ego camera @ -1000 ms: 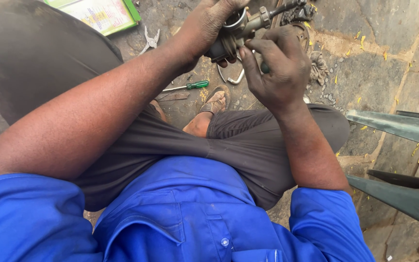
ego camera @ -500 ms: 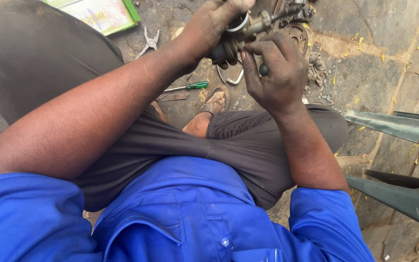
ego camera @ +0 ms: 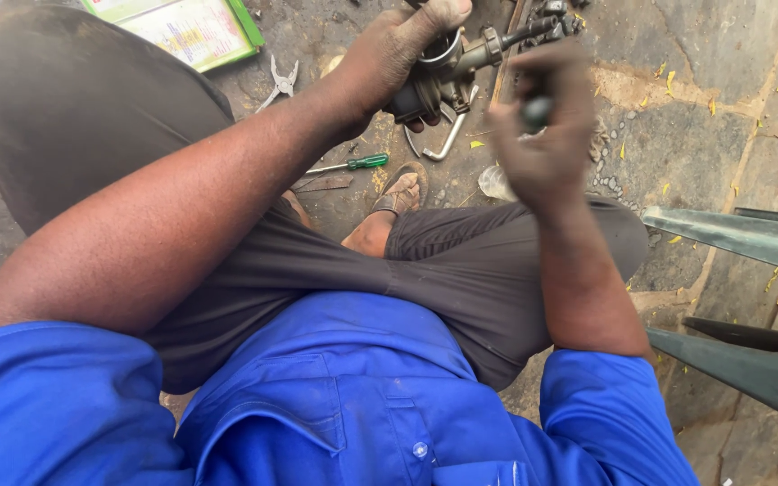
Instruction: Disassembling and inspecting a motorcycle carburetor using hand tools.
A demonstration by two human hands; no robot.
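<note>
Two hands up top: the left hand (ego camera: 398, 49) is wrapped around a grimy metal carburetor-like part (ego camera: 447, 76), and the right hand (ego camera: 547, 135) is closed around a dark tool handle (ego camera: 536, 110).
Ground: rough stone paving (ego camera: 722, 117), dusty, with mortar joints, little yellow leaf bits and loose grit. No worktop, everything sits on the floor.
Setting: outdoors by the look of it; the person sits cross-legged in dark trousers (ego camera: 461, 261) and a blue shirt (ego camera: 362, 396), one sandalled foot (ego camera: 398, 193) poking out.
Edges: green metal bars (ego camera: 731, 234) cut in from the right, and a green-edged printed card (ego camera: 186, 31) lies top left.
Clutter: pliers (ego camera: 281, 81) near the card, a green-handled screwdriver (ego camera: 353, 165) by the foot, a bent metal wrench (ego camera: 438, 144) right under the part, and small dark metal bits (ego camera: 560, 13) at the top edge.
Open room: bare paving to the right of the right hand, between it and the bars; the lap side is tight.
Part position: held in the air above the foot, just left of the right hand, apart from it.
Long axis: runs lower left to upper right, with the thin threaded end pointing up-right towards the top edge.
Left fingers: curled tight over the part's body, thumb over the top.
Right fingers: fisted on the handle, blurred; can't make out the tool's tip.
</note>
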